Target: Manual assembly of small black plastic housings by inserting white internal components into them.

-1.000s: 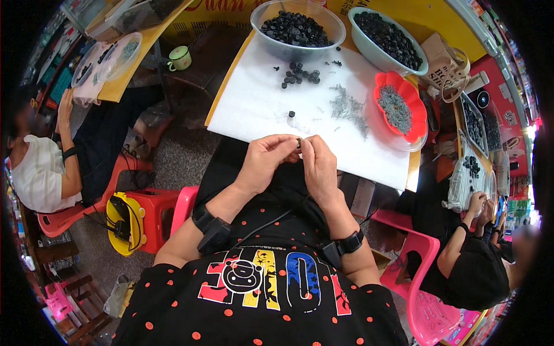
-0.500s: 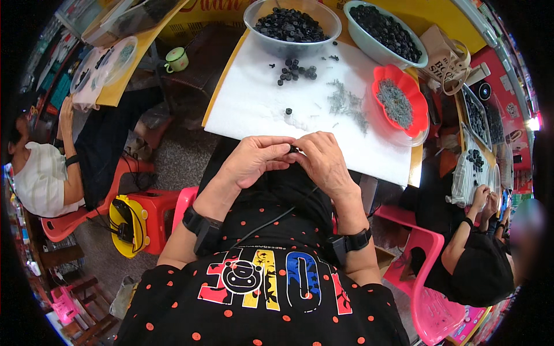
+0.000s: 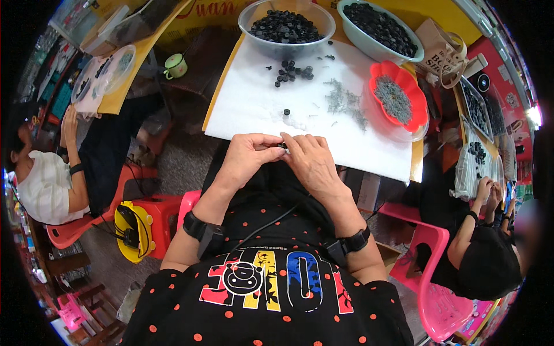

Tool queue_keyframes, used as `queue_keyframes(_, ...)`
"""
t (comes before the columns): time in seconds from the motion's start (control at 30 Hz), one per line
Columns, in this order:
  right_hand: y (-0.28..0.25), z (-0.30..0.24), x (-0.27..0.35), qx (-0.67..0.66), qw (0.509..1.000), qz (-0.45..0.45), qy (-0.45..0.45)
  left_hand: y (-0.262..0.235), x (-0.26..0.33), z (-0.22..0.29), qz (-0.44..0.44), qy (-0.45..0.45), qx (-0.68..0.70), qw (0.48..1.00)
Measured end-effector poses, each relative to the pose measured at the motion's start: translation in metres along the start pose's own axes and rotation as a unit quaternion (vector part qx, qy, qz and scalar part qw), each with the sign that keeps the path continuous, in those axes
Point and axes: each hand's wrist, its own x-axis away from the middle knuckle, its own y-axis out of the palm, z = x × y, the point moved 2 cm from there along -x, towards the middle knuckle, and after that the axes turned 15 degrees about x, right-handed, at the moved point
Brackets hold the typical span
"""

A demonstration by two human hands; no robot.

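Observation:
Both hands meet just off the near edge of a white foam sheet [image 3: 242, 104]. My left hand [image 3: 249, 158] pinches a small black round part [image 3: 283, 146] between thumb and fingers. Against the same part, the fingertips of my right hand [image 3: 311, 164] are closed, partly covering it. A single black part [image 3: 287, 112] stands on the foam just beyond my hands. Farther off lies a small cluster of black parts [image 3: 291, 73]. To its right, small greyish pins [image 3: 343, 101] are scattered, too fine to make out exactly.
At the back stand a clear bowl [image 3: 248, 29] and a pale bowl [image 3: 353, 26], both full of black parts. A red scalloped dish [image 3: 416, 89] of grey pins sits right. People work at tables on both sides. A pink chair [image 3: 435, 254] is at right.
Both hands have shifted slightly left, still together on the small black part. The view has tilted a little; the loose parts on the foam look unchanged.

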Motion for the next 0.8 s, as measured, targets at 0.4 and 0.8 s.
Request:
queue_keyframes(0.4, 0.003, 0.007, 0.001, -0.064, 0.994, 0.083, -0.010, 0.005, 0.006, 0.016, 0.005, 0.007, -0.114, 0.993)
queue_keyframes(0.8, 0.027, 0.010, 0.012, -0.069, 0.997, 0.024, -0.001, 0.003, -0.008, -0.002, 0.019, 0.078, -0.226, 0.971)
